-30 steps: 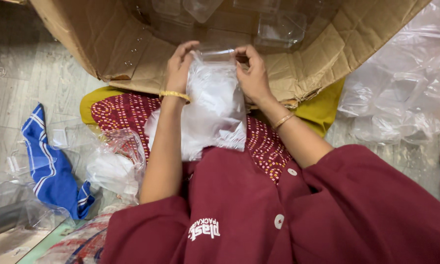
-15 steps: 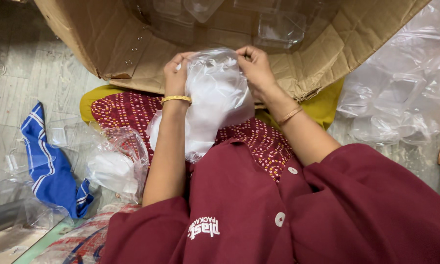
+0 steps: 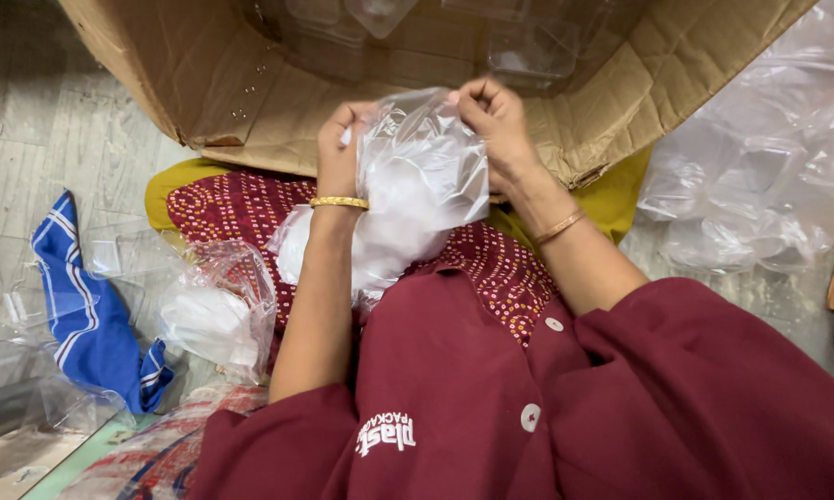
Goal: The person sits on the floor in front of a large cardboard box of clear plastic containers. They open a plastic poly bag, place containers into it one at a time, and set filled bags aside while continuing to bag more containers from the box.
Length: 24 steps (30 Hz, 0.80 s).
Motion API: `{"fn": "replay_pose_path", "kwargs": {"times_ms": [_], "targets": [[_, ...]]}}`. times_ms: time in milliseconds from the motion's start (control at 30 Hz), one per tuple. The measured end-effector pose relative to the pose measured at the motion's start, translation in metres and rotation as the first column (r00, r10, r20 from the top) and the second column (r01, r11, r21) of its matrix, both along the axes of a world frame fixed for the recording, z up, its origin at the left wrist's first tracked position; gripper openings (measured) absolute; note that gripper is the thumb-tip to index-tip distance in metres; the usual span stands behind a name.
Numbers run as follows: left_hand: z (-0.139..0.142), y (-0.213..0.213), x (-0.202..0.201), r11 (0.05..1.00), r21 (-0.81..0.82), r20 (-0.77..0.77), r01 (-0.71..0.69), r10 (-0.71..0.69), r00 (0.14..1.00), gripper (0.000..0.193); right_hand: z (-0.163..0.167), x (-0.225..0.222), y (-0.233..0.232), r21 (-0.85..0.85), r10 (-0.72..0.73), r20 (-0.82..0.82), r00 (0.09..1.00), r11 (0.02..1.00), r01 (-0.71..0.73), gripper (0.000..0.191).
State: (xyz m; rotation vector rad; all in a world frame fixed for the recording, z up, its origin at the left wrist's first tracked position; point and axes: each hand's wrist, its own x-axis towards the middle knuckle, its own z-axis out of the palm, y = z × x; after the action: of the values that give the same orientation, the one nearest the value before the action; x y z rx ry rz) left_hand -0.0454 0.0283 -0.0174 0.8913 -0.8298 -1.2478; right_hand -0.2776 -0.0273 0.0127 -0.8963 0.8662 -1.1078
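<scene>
A clear plastic bag [image 3: 408, 199] stuffed with white items rests on my lap. My left hand [image 3: 338, 148] grips the bag's upper left edge, fingers curled around the film. My right hand [image 3: 491, 116] pinches the bag's top right corner. Both wrists wear gold bangles. The bag's mouth sits between the two hands, just in front of an open cardboard box [image 3: 250, 102].
The cardboard box holds clear plastic containers [image 3: 528, 46]. A second filled plastic bag [image 3: 218, 310] lies at my left knee. A blue striped cloth [image 3: 88, 315] lies on the floor at left. Crumpled clear plastic sheets [image 3: 759, 176] pile up at right.
The bag has been lifted and turned toward me, its top now bunched. Both hands moved slightly up and closer together at the bag's mouth.
</scene>
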Motion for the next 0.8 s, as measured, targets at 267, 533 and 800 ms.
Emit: {"fn": "replay_pose_path", "kwargs": {"times_ms": [267,533,800], "targets": [[-0.009,0.015,0.002,0.981,0.164,0.446,0.103,-0.167,0.879,0.027,0.003,0.005,0.019,-0.270,0.007,-0.520,0.854,0.947,-0.172,0.030],[0.027,0.000,-0.007,0.986,-0.166,0.313,0.021,0.032,0.949,0.022,0.040,-0.001,0.019,-0.183,-0.101,-0.214,0.972,0.981,0.062,0.017],[-0.001,0.003,-0.014,0.976,-0.217,0.506,0.006,0.107,0.856,0.036,-0.023,-0.002,0.017,-0.291,-0.004,-0.533,0.846,0.940,-0.179,0.041]]}}
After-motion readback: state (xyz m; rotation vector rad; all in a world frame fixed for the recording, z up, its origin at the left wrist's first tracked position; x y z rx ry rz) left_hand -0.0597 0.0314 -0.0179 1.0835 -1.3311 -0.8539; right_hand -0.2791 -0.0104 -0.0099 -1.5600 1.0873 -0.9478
